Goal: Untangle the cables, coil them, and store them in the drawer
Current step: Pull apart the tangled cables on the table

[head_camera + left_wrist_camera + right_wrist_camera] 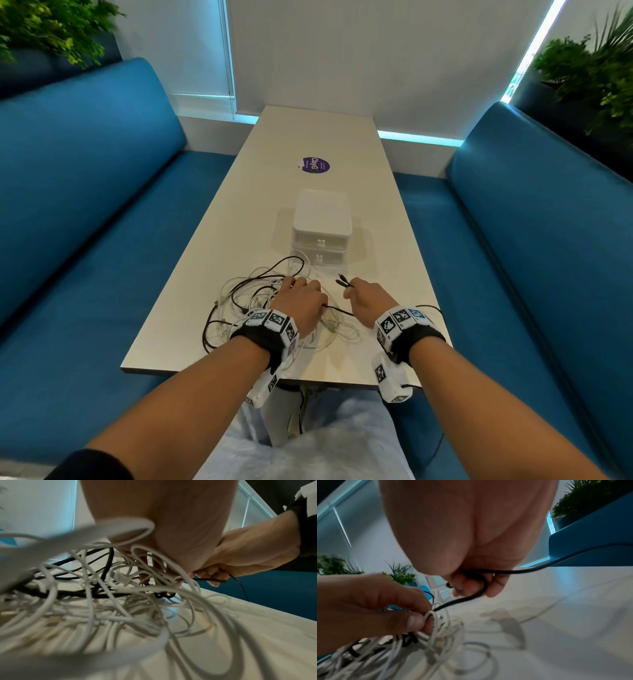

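Tangle of white and black cables lies on the near left part of the table, its loops close to the table's left and near edges. Bare tabletop lies to the right of the hands and beyond the drawer unit, which stands mid-table just past the tangle — two stacked drawers, both closed.

Left hand sits on the tangle, fingers curled into it. Right wrist view shows what the head view hides: thumb and fingers pinch a bunch of white loops where the black cable comes out.

Right hand is just right of the tangle, fingers curled round the black cable; two dark plugs stick out past it toward the drawers in the head view. The right wrist view shows the cable looped through the fingers and trailing off right.

Left wrist view: loops blurred, piled on the table; the right hand grips the thin black lead.

Blue benches flank the table on both sides.
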Tool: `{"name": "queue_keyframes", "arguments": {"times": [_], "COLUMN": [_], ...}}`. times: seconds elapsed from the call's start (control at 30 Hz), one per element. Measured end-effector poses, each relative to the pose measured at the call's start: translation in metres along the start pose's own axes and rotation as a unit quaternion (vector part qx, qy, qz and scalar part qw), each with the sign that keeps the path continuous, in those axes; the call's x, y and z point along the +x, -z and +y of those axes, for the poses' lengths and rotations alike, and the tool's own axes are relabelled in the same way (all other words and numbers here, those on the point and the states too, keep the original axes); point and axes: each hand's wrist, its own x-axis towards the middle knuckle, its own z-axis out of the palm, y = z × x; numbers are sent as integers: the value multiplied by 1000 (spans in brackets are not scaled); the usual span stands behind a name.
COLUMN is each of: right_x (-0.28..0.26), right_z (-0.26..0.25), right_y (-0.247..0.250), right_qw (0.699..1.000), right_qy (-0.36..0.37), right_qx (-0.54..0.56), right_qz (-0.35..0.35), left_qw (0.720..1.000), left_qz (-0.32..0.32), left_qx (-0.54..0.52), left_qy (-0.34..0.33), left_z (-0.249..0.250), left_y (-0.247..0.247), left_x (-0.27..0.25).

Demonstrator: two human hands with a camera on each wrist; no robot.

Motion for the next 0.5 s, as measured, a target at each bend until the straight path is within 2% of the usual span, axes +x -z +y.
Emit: {"name": "queue_keyframes", "arguments": {"times": [0.23,0.5], "right_x": [-3,-3], "right_z": [-25,-31], "right_y": [3,1], "right_qw": [996,995], "right_qy": [72,49], "right_qx": [54,-82], "right_qz": [16,-27], "left_qw": [999,999], "left_qz": [-7,17], "left_qx": [-33,-20], "left_qy": [26,36], "left_z": [2,3], "left_y": [11,6], "left_x": [4,0]}}
